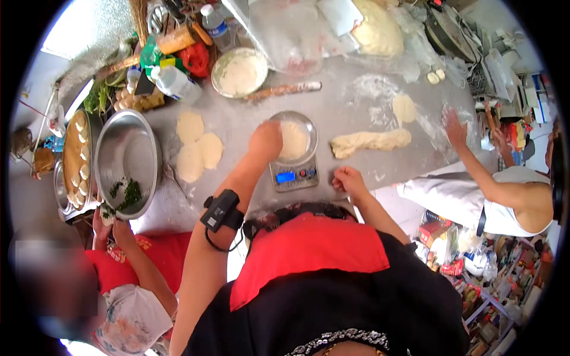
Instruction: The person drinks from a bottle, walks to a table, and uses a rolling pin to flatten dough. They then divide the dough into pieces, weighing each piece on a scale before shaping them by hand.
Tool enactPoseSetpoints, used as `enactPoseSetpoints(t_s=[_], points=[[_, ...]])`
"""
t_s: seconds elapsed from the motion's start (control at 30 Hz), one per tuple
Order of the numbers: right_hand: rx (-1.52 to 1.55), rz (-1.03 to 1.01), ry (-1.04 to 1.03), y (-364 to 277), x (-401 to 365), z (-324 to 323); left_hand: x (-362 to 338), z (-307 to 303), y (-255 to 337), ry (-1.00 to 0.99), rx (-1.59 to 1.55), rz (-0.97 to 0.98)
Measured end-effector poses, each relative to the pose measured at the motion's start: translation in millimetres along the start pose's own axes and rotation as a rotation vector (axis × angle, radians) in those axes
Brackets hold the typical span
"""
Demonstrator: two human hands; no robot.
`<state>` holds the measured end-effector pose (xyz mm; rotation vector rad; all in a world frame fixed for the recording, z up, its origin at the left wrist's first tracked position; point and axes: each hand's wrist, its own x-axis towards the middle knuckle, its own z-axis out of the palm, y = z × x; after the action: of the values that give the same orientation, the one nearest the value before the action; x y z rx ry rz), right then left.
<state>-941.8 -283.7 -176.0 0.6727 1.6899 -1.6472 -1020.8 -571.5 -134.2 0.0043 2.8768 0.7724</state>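
A round metal pan (312, 132) sits on a digital kitchen scale (301, 183) with a lit blue display. Pale dough or flour (293, 141) lies in the pan. My left hand (265, 141) is at the pan's left rim with its fingers curled closed; what they grip is hidden. Just right of the scale, my right hand (350, 180) is closed over the table's near edge, and its inner side does not show. Beyond it rests a long roll of dough (371, 143). Several flat dough rounds (191, 127) lie to the left, close together or overlapping.
A rolling pin (291, 89) lies beside a bowl of flour (240, 72). A large metal basin (128, 154) with chopped greens stands left, near a co-worker's hands (113, 228). Another co-worker's hand (455, 127) rests on the floured right side. A large dough mass (378, 29) sits behind.
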Motion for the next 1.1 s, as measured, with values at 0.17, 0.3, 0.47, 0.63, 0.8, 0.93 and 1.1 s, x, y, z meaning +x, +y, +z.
enactPoseSetpoints(t_s=[0.17,0.3,0.47,0.63,0.8,0.93,1.1], points=[[-0.016,-0.077,0.001,-27.0,-2.5,14.2,7.7,6.9,5.4,-0.034,0.049,-0.029],[-0.004,-0.134,-0.065,-52.2,-1.3,31.6,19.7,0.5,6.2,-0.168,0.097,-0.1],[0.058,-0.168,-0.109,-70.0,3.0,47.6,18.9,-23.3,28.1,-0.297,-0.038,-0.189],[0.09,-0.224,-0.106,-69.3,16.4,60.2,6.9,6.2,6.1,-0.169,-0.222,-0.165],[0.031,-0.294,-0.095,-79.3,18.0,66.4,5.1,-7.4,15.3,-0.282,-0.347,-0.13],[-0.209,-0.424,-0.095,-92.4,6.0,75.0,-17.8,-3.3,16.1,-0.223,-0.409,-0.025],[-0.328,-0.482,-0.14,-96.4,20.2,83.5,-26.4,1.7,17.5,-0.164,-0.414,0.108]])
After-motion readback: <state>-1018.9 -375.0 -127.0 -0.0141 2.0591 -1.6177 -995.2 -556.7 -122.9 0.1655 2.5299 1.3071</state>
